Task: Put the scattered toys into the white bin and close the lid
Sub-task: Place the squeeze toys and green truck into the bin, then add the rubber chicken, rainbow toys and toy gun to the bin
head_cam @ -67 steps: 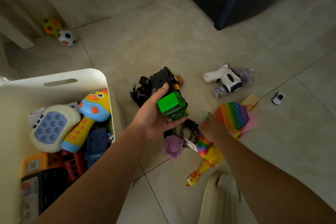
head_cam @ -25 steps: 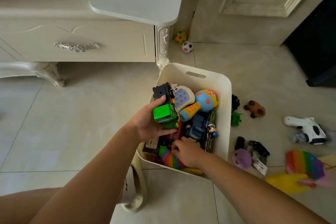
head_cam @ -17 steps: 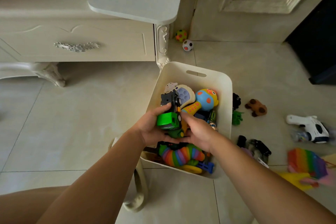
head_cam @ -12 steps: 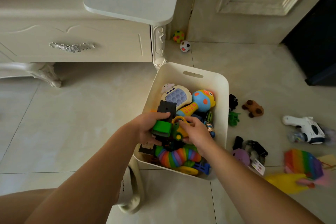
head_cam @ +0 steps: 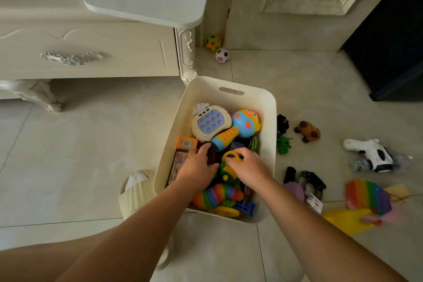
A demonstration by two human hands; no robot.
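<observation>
Truck now down in the white bin.
Left hand covers it, grip unclear; right hand curls round a yellow ring; toys beside the bin remain.

Our left forearm comes in from 7 o'clock and our right forearm from 5 o'clock, both bare and stretched out. The left hand lies palm down, fingers toward 12 o'clock and bent downward; what its palm covers is hidden. Just beside it at 3 o'clock, the right hand, palm down, curls thumb and fingers on a yellow ring.
</observation>
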